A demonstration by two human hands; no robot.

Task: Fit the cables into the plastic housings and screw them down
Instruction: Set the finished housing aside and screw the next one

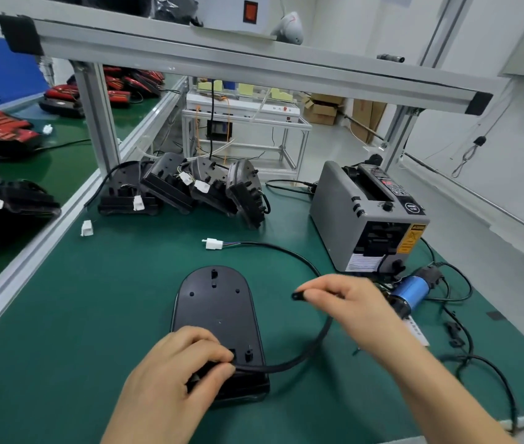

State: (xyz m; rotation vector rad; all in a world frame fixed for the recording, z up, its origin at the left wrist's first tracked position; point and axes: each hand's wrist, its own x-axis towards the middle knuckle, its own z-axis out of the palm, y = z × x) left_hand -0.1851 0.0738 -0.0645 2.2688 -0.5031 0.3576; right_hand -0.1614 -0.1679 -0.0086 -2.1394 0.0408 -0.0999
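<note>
Left hand (187, 363) pinches the black cable (305, 354) at the housing's (215, 302) six-o'clock end. Right hand (350, 302), at three o'clock, pinches a small black clip (296, 296).

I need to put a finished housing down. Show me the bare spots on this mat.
Widest bare mat lies left of the housing, up to the aluminium rail. A smaller strip lies between the white connector and the leaning housings. Right side is crowded: tape dispenser, blue tool, loose cables.
</note>
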